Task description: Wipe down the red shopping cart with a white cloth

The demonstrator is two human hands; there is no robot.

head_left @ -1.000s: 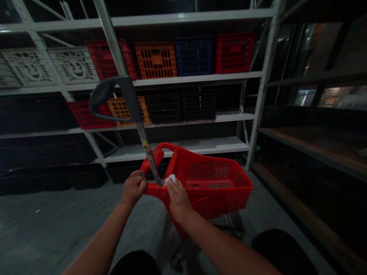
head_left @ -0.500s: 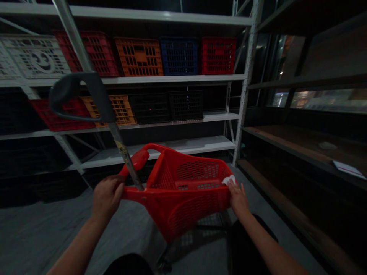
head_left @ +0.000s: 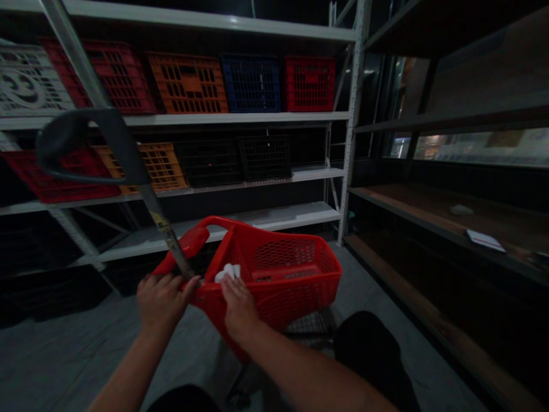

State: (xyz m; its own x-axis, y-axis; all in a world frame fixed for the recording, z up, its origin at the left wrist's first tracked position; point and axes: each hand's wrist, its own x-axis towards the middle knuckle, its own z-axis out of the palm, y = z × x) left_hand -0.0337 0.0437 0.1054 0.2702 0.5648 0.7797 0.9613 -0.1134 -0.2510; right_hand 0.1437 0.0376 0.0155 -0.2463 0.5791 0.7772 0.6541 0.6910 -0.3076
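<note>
A red plastic shopping cart [head_left: 274, 294] with perforated sides stands in front of me, its basket stretching to the right. My left hand [head_left: 165, 300] is wrapped around the red handle [head_left: 165, 264] at the cart's left end, close to the foot of a metal pole [head_left: 156, 212]. On the near rim, toward the handle end, my right hand [head_left: 240, 309] presses a crumpled white cloth or tissue [head_left: 229, 272]. A dark grey loop grip [head_left: 122, 146] is fixed on the slanted pole.
Behind the cart, a white metal rack [head_left: 240, 119] carries red, orange, blue, white and black crates, such as a blue crate [head_left: 251, 83]. Dark wooden shelves [head_left: 407, 200] run along the right, with a flat white item [head_left: 485, 240] on one.
My right hand has slid the white cloth along the near rim from the far right end leftward to near the handle. My left hand keeps its hold. The view has shifted slightly right.
</note>
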